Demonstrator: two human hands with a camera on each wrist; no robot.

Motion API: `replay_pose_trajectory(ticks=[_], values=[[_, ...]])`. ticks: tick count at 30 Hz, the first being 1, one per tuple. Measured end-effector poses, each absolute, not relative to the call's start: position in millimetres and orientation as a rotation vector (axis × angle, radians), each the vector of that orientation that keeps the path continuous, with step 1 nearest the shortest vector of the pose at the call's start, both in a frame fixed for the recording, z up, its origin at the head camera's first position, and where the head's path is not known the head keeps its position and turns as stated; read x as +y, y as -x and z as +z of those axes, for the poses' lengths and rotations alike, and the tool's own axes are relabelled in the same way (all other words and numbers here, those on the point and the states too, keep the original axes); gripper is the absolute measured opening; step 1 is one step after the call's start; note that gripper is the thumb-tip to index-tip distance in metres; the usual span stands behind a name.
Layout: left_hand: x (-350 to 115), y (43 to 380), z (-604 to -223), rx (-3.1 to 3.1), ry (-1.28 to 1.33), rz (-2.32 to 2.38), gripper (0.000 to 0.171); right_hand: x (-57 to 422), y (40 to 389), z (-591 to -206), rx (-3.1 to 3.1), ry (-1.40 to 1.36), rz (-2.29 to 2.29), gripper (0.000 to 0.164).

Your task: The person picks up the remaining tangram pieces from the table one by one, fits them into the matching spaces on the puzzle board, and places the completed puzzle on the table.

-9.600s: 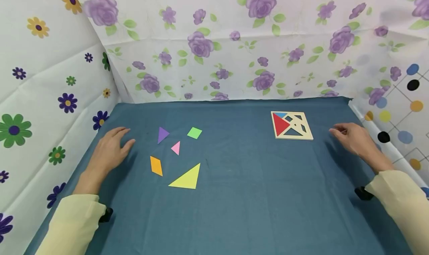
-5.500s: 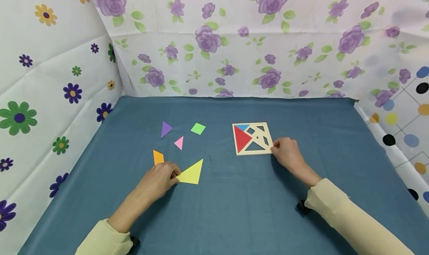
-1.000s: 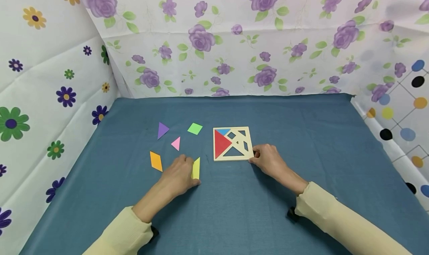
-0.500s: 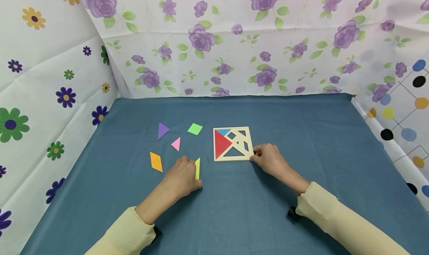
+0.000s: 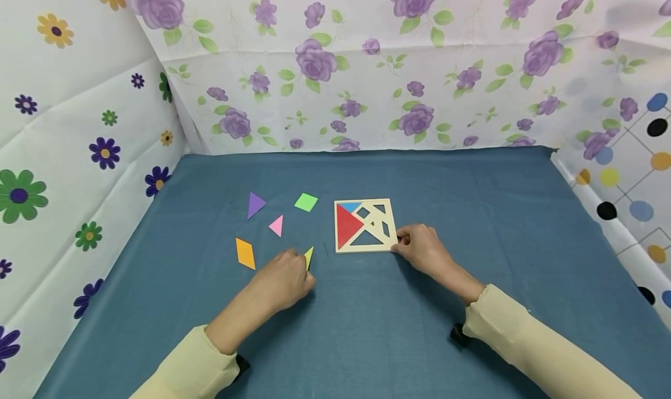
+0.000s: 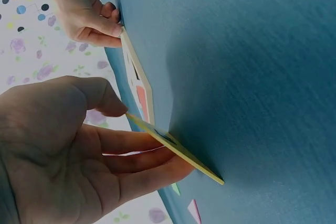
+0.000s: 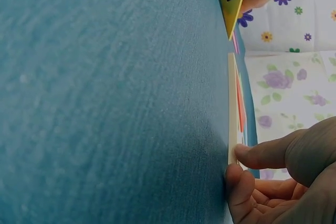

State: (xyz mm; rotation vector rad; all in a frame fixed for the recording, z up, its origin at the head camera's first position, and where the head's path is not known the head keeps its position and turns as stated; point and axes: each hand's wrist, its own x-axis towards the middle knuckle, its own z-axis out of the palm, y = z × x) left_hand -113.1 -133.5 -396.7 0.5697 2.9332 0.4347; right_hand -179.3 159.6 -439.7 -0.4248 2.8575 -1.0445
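My left hand [image 5: 283, 279] pinches a yellow triangle tangram piece [image 6: 176, 148] between thumb and fingers. The piece is tilted up off the cloth, and its underside has a small dark diamond mark in the right wrist view. From above, the hand hides most of it. My right hand [image 5: 421, 247] grips the lower right corner of a wooden tangram board [image 5: 378, 233], which lies flat. A red triangle [image 5: 347, 227] and a blue triangle [image 5: 350, 207] sit in its recesses; the other cut-outs show dark cloth.
Loose on the blue cloth [image 5: 367, 329], left of the board, lie a purple triangle [image 5: 255, 205], a green square [image 5: 306, 202], a pink triangle [image 5: 276, 226] and an orange parallelogram [image 5: 244, 254]. Patterned sheets [image 5: 356, 67] stand behind and at both sides.
My right hand has taken the board and slid it left and nearer me. My left hand reached the yellow triangle, which was lying flat, and has tipped it up.
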Motion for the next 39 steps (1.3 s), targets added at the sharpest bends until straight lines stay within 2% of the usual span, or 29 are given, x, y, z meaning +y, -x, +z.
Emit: replay_pose_trajectory(ticks=[3, 4, 8, 13, 17, 30, 39], values=[[-135, 111, -398, 2.961, -0.619, 0.462, 0.012, 160, 179, -439, 2.850, 0.419, -1.048, 0.006], [-136, 111, -398, 2.963, -0.630, 0.471, 0.012, 160, 179, -439, 2.848, 0.419, -1.050, 0.006], [-139, 111, -397, 2.958, -0.667, 0.482, 0.030, 160, 179, -439, 2.846, 0.417, -1.049, 0.008], [-143, 114, -398, 2.929, -0.663, 0.471, 0.021, 160, 180, -440, 2.842, 0.397, -1.039, 0.020], [-148, 118, -398, 2.885, -0.640, 0.473, 0.020, 161, 180, -439, 2.836, 0.386, -1.038, 0.021], [-159, 121, -389, 2.822, -0.672, 0.478, 0.046, 160, 182, -437, 2.835, 0.376, -1.029, 0.022], [-158, 123, -386, 2.857, -0.808, 0.443, 0.031, 160, 181, -437, 2.833, 0.380, -1.033, 0.020]])
